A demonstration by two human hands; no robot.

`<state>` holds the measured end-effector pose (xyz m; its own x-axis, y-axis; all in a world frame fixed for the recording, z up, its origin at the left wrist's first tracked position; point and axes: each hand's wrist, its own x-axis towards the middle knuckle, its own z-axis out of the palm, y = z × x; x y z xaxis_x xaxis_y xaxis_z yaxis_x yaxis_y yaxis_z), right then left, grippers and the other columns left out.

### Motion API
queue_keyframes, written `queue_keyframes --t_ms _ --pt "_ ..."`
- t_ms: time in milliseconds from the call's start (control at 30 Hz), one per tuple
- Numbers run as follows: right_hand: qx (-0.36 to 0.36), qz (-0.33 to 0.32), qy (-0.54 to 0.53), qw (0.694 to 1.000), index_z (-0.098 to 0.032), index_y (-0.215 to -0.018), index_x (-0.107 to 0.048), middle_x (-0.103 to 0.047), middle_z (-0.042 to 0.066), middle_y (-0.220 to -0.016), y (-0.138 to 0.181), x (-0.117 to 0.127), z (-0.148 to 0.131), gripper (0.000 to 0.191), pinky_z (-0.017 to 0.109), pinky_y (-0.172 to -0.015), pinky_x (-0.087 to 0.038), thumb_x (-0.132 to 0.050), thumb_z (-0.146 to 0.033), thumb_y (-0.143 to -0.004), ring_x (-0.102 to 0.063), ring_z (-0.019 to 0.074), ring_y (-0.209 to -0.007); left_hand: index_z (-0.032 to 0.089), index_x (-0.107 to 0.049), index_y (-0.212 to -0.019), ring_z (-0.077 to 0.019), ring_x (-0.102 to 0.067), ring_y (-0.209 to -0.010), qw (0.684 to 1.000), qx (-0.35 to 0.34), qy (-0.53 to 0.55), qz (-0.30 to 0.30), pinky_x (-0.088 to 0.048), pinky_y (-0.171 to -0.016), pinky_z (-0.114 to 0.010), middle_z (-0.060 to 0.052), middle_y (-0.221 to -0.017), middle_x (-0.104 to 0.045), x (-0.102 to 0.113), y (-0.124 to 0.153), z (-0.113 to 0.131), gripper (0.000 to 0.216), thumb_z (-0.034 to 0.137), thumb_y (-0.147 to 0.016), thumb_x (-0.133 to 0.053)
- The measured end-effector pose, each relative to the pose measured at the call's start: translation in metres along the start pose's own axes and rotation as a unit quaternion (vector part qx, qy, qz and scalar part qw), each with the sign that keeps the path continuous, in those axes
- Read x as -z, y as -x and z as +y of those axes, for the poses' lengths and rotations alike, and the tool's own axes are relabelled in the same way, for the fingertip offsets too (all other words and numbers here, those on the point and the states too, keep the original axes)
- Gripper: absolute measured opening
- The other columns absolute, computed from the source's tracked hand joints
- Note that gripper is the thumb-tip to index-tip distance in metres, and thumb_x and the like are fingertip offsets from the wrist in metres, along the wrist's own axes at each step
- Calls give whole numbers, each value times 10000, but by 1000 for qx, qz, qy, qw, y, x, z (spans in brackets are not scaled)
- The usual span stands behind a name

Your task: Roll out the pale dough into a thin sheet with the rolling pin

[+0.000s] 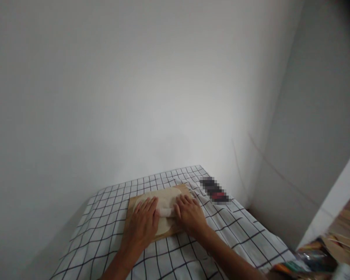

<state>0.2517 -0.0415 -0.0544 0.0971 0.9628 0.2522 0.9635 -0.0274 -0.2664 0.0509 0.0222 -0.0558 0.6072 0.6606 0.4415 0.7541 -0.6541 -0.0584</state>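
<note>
A thin sheet of pale dough (163, 196) is spread on a wooden board (184, 188). Across it lies a whitish rolling pin (166, 212), its middle showing between my hands and its ends hidden under them. My left hand (144, 219) rests over the pin's left end, open, with fingers stretched forward and flat. Over the right end is my right hand (190, 213), also open, its fingers extended forward and slightly bent. Both palms press down from above; the undersides of my hands are out of sight.
The board lies on a white cloth with a dark grid (105, 217), covering a table against a white wall (163, 97). A blurred-out dark and red item (214, 190) lies right of the board. Colourful packages (312, 258) are at lower right, beyond the table's right edge.
</note>
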Motion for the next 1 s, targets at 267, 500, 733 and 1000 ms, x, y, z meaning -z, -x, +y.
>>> queue_keyframes --t_ms 267,500,733,1000 --pt "-16 46 -16 999 -183 -1514 -494 -432 108 -1588 54 -19 -19 551 513 -1246 -205 -249 -383 -1063 -366 284 -1487 245 -397 -1560 -224 -438 -1455 999 -46 18 2 -324 -1225 -495 -42 -1582 -471 2 32 -8 513 349 -1063 -327" --pt "-15 42 -10 999 -188 -1503 -497 -462 91 -1576 13 -14 -6 543 551 -1239 -182 -263 -418 -1070 -332 296 -1501 237 -491 -1500 -214 -551 -1363 998 -43 40 -15 -416 -1166 -460 -57 -1508 -562 6 22 -9 492 361 -1068 -291" --pt "-17 29 -1 999 -196 -1463 -530 -491 135 -1551 -49 -13 3 494 593 -1184 -247 -337 -333 -1030 -362 327 -1475 172 -459 -1528 -277 -411 -1474 998 41 -30 -38 -383 -1174 -479 -112 -1578 -456 -14 -17 -22 520 323 -1048 -327" --pt "13 -30 0 999 -205 -1404 -583 -496 148 -1541 -81 -14 10 473 612 -1134 -296 -359 -364 -1018 -404 346 -1439 216 -568 -1444 -360 -410 -1461 990 88 -86 -66 -306 -1160 -632 -100 -1544 -510 -26 -37 -32 502 347 -1006 -361"
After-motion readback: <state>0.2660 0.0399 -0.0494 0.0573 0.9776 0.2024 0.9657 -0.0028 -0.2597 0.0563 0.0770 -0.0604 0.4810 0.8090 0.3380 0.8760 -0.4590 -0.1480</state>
